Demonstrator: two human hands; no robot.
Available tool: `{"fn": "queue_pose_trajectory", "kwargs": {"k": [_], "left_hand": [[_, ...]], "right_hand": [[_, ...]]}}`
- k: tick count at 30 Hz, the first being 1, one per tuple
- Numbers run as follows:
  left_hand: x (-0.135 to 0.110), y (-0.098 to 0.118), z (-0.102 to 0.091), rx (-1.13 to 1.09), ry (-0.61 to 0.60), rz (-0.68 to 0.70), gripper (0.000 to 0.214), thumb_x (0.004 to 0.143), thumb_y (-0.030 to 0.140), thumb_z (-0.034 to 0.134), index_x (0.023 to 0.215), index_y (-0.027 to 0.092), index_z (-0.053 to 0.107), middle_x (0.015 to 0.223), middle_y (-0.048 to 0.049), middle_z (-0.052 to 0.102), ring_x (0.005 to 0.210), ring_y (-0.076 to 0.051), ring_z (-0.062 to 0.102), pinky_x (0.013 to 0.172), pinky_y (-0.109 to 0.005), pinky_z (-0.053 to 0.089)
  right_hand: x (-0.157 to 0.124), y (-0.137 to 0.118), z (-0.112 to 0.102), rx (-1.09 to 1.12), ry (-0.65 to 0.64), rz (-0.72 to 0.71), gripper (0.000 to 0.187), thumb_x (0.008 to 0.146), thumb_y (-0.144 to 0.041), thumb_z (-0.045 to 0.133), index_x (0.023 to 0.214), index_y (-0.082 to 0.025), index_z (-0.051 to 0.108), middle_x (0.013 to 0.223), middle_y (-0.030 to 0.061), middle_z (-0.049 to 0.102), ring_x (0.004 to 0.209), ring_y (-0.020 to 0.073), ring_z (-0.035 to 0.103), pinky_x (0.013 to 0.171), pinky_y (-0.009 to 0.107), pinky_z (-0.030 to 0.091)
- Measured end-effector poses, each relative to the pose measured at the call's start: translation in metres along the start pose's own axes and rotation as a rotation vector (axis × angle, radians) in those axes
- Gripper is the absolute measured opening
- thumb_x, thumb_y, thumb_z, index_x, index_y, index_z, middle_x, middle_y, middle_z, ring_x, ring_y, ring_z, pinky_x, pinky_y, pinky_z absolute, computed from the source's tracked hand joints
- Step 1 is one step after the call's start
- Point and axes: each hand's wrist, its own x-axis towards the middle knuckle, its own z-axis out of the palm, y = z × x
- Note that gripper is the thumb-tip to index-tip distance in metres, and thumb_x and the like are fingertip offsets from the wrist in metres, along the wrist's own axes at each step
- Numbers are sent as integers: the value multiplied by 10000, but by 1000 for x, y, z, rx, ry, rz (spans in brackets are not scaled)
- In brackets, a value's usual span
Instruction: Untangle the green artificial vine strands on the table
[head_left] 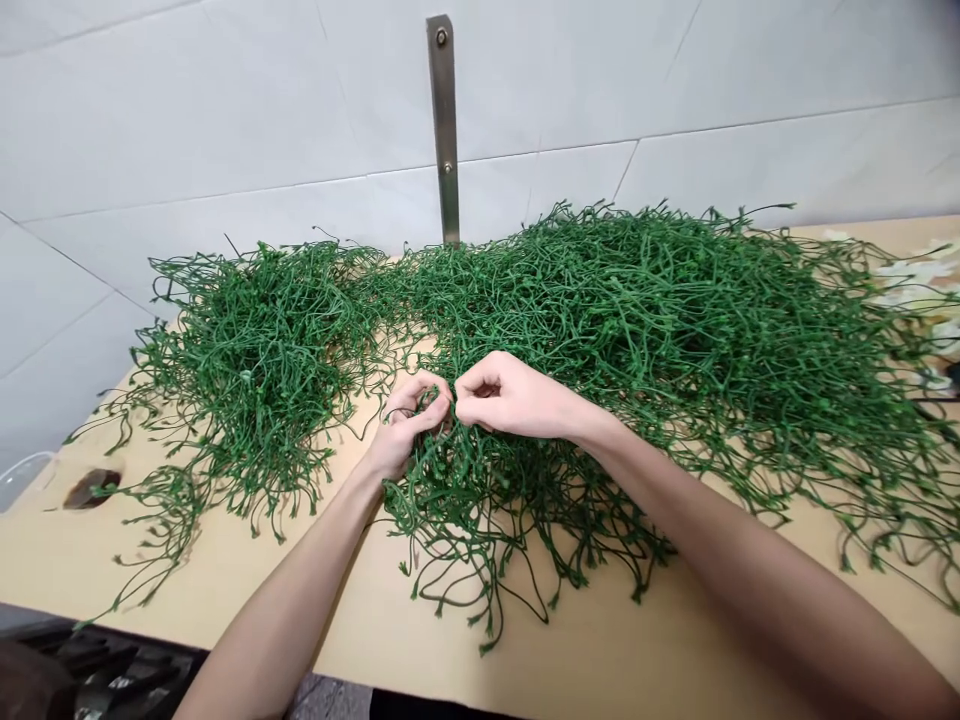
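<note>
The left hand (403, 432) and the right hand (511, 396) met at the middle of the frame. Each had a closed grip, with the fingers pinched on green stems (459, 472) at the near edge of the big heap (675, 330). A smaller heap (255, 360) lay apart at the left of the surface (600, 655). It seemed to be the finished part, and much more remained in the big heap.

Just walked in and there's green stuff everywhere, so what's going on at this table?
A person's left hand and right hand both pinch green stems at the near edge of a big pile. A smaller pile lies to its left on the table.
</note>
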Motion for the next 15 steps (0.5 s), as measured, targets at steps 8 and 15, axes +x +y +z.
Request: {"fn": "queue_pose_trajectory", "kwargs": {"k": [8,15], "left_hand": [[-1,-2,-1,18,-6,-26,398,645,496,774,726,175,553,559,53,491,452,-74,454,436,-197,370],[-1,2,1,-68,-51,-98,387,593,411,795,582,170,493,449,74,392,412,-57,366,422,-192,344]], "right_hand": [[4,6,9,48,41,-38,226,740,-226,495,557,-136,593,493,-39,486,460,57,353,465,221,252],[4,9,10,3,-10,-53,229,720,-193,493,525,-126,593,457,-62,374,453,51,273,448,228,191]]}}
